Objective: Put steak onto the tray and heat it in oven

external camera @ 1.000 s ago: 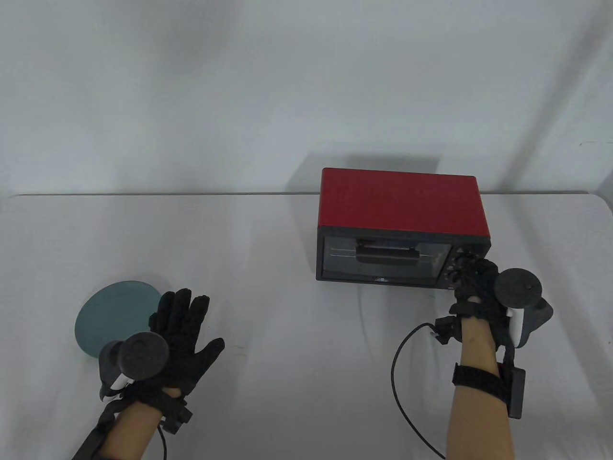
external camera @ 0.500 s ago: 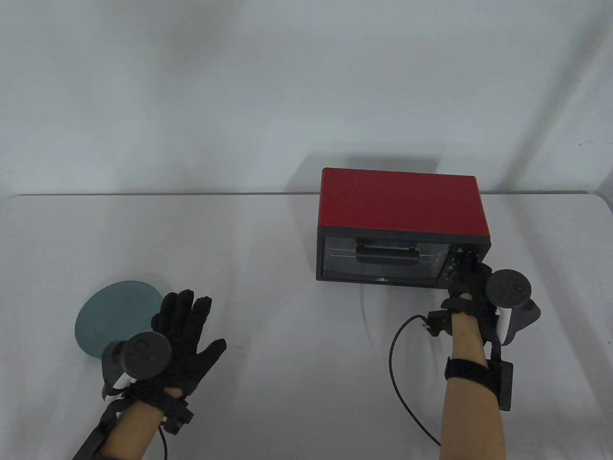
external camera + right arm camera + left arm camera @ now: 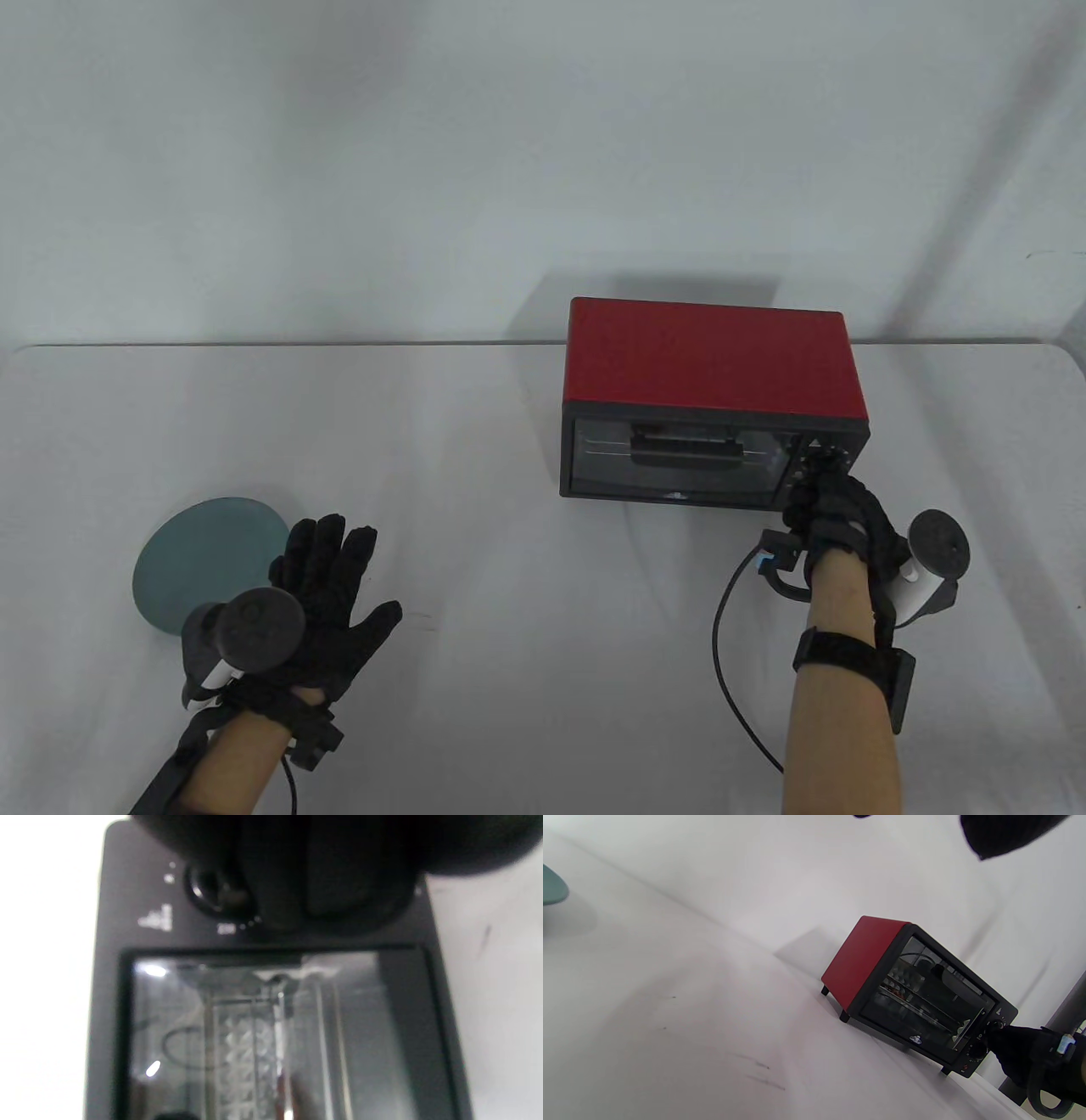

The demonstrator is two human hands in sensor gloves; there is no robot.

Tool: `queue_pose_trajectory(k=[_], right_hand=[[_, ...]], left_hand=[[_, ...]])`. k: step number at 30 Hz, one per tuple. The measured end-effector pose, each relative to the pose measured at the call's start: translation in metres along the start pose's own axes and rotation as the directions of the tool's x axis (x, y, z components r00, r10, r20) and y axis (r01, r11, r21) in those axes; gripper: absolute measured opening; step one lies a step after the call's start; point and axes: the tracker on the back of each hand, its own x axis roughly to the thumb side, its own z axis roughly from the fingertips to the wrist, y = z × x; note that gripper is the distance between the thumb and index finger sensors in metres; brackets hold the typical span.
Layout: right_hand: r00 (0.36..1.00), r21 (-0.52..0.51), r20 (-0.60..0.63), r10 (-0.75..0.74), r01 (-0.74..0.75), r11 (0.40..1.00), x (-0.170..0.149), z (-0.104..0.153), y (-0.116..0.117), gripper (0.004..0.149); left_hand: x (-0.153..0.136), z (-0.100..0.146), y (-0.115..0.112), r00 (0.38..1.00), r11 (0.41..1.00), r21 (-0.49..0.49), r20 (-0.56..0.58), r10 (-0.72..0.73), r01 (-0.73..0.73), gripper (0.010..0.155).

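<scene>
Markings beside oven (image 3: 717, 373) knob (image 3: 220, 893) blur, unreadable.

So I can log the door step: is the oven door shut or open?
Shut: the oven door sits flush with the black front, its handle against the glass.

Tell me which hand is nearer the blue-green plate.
Left. The left hand lies flat on the table beside the blue-green plate, at its right edge. The right hand is far across the table, at the red oven's control knobs.

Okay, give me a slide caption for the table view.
Right hand grips a knob on the closed red oven; left hand rests open beside an empty teal plate.
</scene>
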Motion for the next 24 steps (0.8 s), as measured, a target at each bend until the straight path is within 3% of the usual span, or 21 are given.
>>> queue_pose_trajectory(k=[8, 12, 13, 14, 18, 23, 24], right_hand=[[0.990, 0.040, -0.063, -0.130, 0.133, 0.990, -0.007, -0.002, -0.001, 0.044], [0.987, -0.064, 0.111, 0.118, -0.112, 0.992, 0.012, 0.003, -0.011, 0.039], [0.937, -0.122, 0.201, 0.286, -0.266, 0.956, 0.024, 0.007, -0.013, 0.041], [0.910, -0.146, 0.236, 0.342, -0.314, 0.938, 0.029, 0.009, -0.013, 0.043], [0.613, -0.282, 0.382, 0.691, -0.635, 0.719, 0.051, 0.021, 0.000, 0.039], [0.356, -0.397, 0.368, 0.859, -0.775, 0.492, 0.050, 0.028, 0.021, 0.029], [0.331, -0.414, 0.364, 0.870, -0.779, 0.470, 0.050, 0.028, 0.023, 0.028]], left_hand=[[0.000, 0.000, -0.001, 1.000, 1.000, -0.006, 0.002, 0.002, -0.002, 0.083], [0.001, 0.000, -0.001, 1.000, 1.000, -0.006, 0.006, 0.001, -0.001, 0.083], [0.001, 0.000, -0.001, 1.000, 1.000, -0.004, 0.007, 0.001, -0.001, 0.083], [0.001, 0.000, -0.001, 1.000, 1.000, -0.003, 0.008, 0.002, -0.002, 0.083], [0.000, 0.000, 0.000, 1.000, 1.000, 0.000, 0.010, 0.005, -0.005, 0.083], [0.000, 0.001, 0.001, 1.000, 1.000, 0.007, 0.011, 0.009, -0.009, 0.083], [-0.001, 0.001, 0.001, 1.000, 1.000, 0.009, 0.011, 0.009, -0.009, 0.083]])
